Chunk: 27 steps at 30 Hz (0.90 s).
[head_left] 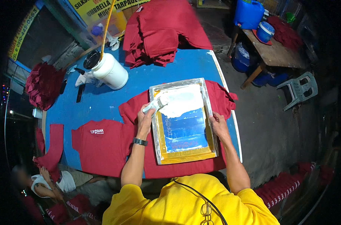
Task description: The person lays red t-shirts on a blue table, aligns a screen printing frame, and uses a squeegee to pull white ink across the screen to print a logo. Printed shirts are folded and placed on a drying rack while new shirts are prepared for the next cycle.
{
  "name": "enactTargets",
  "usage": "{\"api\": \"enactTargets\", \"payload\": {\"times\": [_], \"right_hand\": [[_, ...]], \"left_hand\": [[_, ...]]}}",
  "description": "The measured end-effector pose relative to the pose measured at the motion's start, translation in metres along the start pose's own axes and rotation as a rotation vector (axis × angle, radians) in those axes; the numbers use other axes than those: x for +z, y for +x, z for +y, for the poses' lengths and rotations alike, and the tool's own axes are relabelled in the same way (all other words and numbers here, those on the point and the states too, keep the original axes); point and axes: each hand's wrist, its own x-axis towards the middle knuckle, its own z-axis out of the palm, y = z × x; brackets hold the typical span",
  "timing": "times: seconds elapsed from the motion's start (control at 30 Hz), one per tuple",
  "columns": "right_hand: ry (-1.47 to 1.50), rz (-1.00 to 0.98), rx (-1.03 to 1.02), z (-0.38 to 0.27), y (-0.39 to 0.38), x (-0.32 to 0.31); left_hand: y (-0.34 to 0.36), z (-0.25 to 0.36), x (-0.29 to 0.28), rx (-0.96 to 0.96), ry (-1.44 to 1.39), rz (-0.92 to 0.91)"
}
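A silk-screen printing frame (212,144) lies on a maroon shirt (151,168) on the blue table. Thick white ink (183,99) covers the far part of its mesh; the nearer part shows blue, bordered by yellow-brown tape. My left hand (143,120) is closed round a small scraper (155,106) smeared with white, its blade at the ink's left edge. On the frame's right side rail, my right hand (218,123) has its fingers closed. To the left, a second maroon shirt (103,144) with a white print lies flat.
A white tub (110,71) with a stick in it stands at the far left of the blue table (99,103). Folded maroon shirts (155,33) are piled at the back. Another person (46,183) handles maroon cloth at lower left. A plastic stool (299,90) stands at right.
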Motion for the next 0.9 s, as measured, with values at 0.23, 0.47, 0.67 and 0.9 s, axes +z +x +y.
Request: {"api": "enactTargets", "payload": {"times": [0.23, 0.47, 0.67, 0.9], "right_hand": [[0.049, 0.061, -0.011, 0.007, 0.000, 0.007], [0.063, 0.086, -0.024, 0.006, -0.002, 0.009], [0.087, 0.097, -0.017, 0.010, 0.000, 0.013], [0.084, 0.077, 0.002, 0.008, -0.002, 0.011]], "left_hand": [[-0.010, 0.066, 0.039, 0.337, 0.699, -0.293], [0.002, 0.093, 0.060, 0.486, 0.940, -0.601], [0.005, 0.104, 0.051, 0.555, 0.993, -0.654], [-0.009, 0.112, 0.036, 0.623, 1.002, -0.744]]}}
